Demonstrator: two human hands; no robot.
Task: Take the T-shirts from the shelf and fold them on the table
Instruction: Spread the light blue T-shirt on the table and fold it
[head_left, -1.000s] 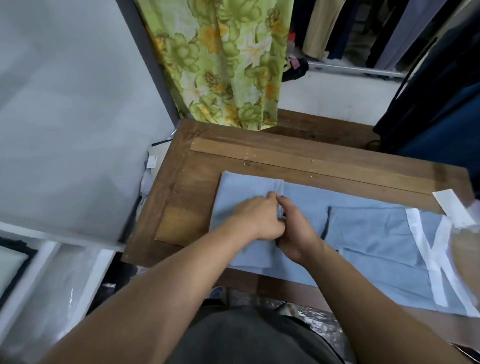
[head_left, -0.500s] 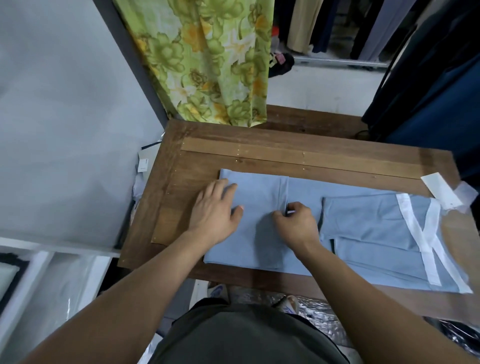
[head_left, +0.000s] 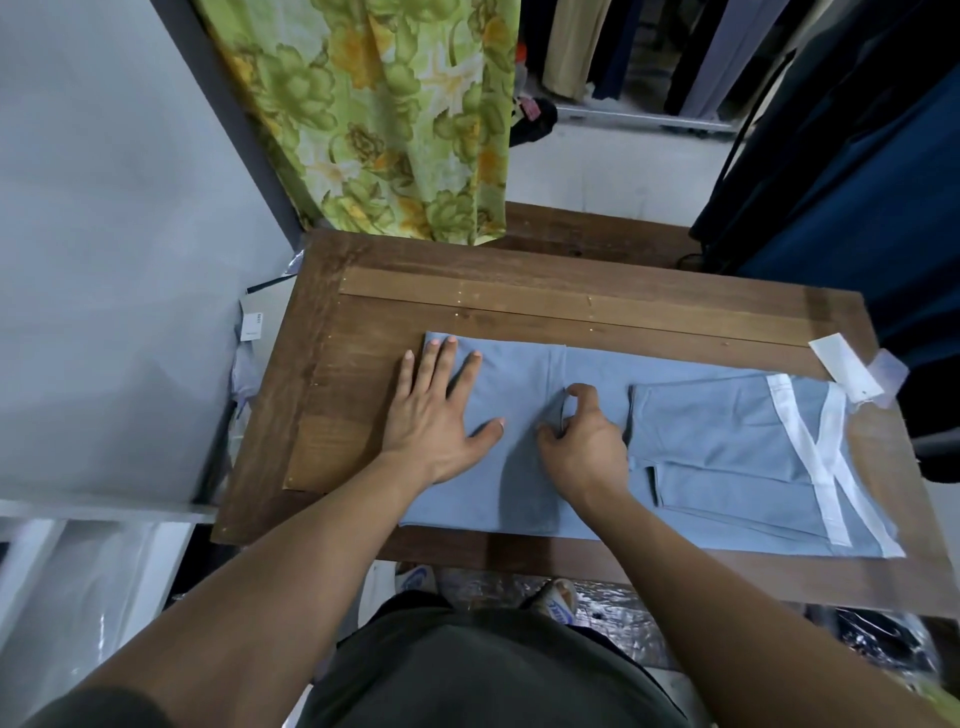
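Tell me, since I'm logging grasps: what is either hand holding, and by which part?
The right hand pinches a fold edge near the middle of the light blue T-shirt. The left hand lies flat on its left end, gripping nothing.

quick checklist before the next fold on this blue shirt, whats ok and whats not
1. Left hand flat on the light blue T-shirt, pinning its left end: ok.
2. Right hand pinching the fabric ridge at mid-shirt: ok.
3. Shirt fully on the wooden table: ok.
4. Left panel smooth: ok.
5. Ridge under the right hand flattened: not ok.
6. White paper tag clear of the shirt: cannot tell.
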